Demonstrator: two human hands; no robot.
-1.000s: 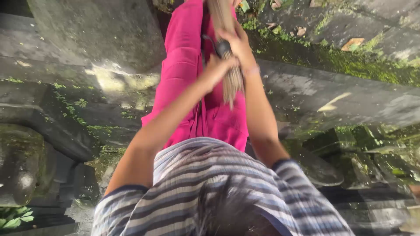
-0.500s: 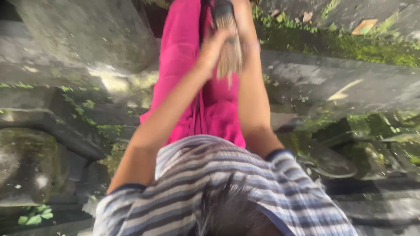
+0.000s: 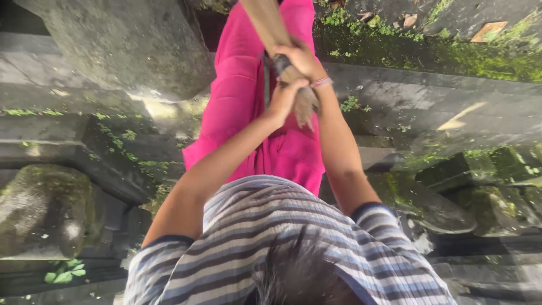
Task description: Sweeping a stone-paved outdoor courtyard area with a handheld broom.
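My two hands grip a broom [image 3: 265,22], a tied bundle of tan stiff fibres with a dark band [image 3: 280,63] around it. My right hand [image 3: 300,59] closes over the bundle at the band. Just below it, my left hand [image 3: 285,97] clasps the short butt end [image 3: 307,107], which sticks out past my fingers. The long part runs up and out of the top of the view, leaning left. A thin bracelet [image 3: 322,82] sits on my right wrist. Behind the hands are my pink trousers [image 3: 237,101] and, lower, my striped shirt [image 3: 271,226].
Dark, mossy stone steps [image 3: 429,113] lie all around. A large grey boulder [image 3: 124,45] stands at the top left and a rounded mossy stone [image 3: 45,209] at the left. Green moss and dry leaves [image 3: 488,31] cover the ground at the top right.
The broom swung up towards the top edge half a second ago and has come back down. It now leans to the left instead of hanging straight. Both hands stayed on it.
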